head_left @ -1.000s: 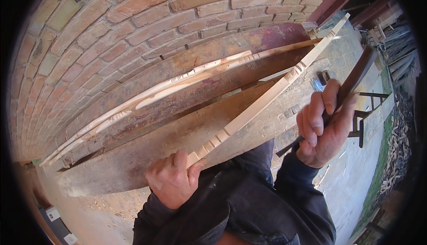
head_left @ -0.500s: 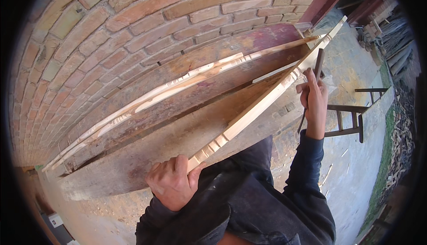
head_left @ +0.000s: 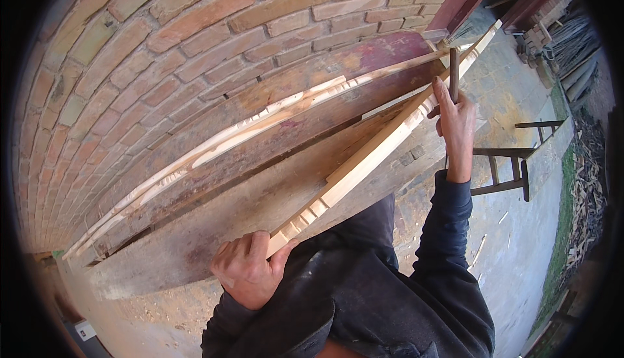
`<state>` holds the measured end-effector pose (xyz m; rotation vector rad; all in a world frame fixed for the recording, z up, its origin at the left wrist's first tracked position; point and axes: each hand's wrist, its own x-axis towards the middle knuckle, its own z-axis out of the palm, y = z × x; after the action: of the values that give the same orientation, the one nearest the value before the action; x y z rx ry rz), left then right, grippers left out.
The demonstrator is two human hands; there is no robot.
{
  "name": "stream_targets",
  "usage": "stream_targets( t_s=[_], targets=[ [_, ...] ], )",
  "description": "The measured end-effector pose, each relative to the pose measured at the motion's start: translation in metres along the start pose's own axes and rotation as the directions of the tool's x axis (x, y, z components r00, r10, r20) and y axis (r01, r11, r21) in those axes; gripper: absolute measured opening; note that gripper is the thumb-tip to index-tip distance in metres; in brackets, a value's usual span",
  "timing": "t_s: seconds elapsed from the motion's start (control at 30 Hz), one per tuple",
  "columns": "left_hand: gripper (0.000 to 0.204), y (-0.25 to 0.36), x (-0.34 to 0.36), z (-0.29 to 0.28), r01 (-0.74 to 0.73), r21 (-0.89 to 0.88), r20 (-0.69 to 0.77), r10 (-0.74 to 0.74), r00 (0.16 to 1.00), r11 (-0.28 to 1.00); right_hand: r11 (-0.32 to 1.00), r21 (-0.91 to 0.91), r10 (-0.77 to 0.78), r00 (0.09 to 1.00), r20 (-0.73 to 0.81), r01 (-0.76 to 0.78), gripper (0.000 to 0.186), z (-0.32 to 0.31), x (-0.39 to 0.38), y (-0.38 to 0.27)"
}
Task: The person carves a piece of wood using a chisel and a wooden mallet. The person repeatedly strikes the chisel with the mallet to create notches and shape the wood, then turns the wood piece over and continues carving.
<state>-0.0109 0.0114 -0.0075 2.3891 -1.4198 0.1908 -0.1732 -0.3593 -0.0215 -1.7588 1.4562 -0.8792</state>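
My left hand (head_left: 246,272) grips the near end of a long pale carved wooden strip (head_left: 370,159), which runs away to the upper right over a worn plank workbench (head_left: 214,228). My right hand (head_left: 456,119) is far out along the strip, touching it and holding a dark narrow tool (head_left: 454,72) upright against the wood. A second carved pale strip (head_left: 227,138) lies along the back plank, against the wall.
A red brick wall (head_left: 162,46) rises right behind the bench. A dark metal frame (head_left: 510,172) stands on the concrete ground to the right. Stacked wood (head_left: 585,189) lies at the far right edge. My dark trousers fill the bottom centre.
My right hand has moved from beside my body up and away along the strip, with the dark tool now set against the far part. The left hand kept its grip.
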Motion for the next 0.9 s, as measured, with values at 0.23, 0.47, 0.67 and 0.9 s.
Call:
stream_targets(
  t_s=[0.23,0.47,0.67,0.9],
  targets=[
    [0.042,0.001,-0.001,0.0,0.012,-0.01,0.017,-0.012,1.0,1.0,0.999,0.052,0.015,1.0,0.022,-0.016,0.05,-0.002,-0.006,-0.007],
    [0.046,0.007,-0.006,-0.002,-0.035,0.043,0.015,0.035,0.999,0.998,0.995,0.088,0.043,0.999,0.005,-0.044,0.038,-0.007,-0.004,-0.002],
    [0.046,0.009,-0.013,0.0,-0.079,0.101,-0.105,0.09,0.99,0.992,0.95,0.301,0.087,0.996,0.011,-0.086,0.025,-0.025,-0.016,0.025],
    [0.045,0.003,-0.019,0.001,-0.061,0.055,-0.146,0.069,0.987,0.997,0.886,0.461,0.095,0.994,-0.059,-0.057,0.018,-0.031,-0.04,0.035]
  ],
)
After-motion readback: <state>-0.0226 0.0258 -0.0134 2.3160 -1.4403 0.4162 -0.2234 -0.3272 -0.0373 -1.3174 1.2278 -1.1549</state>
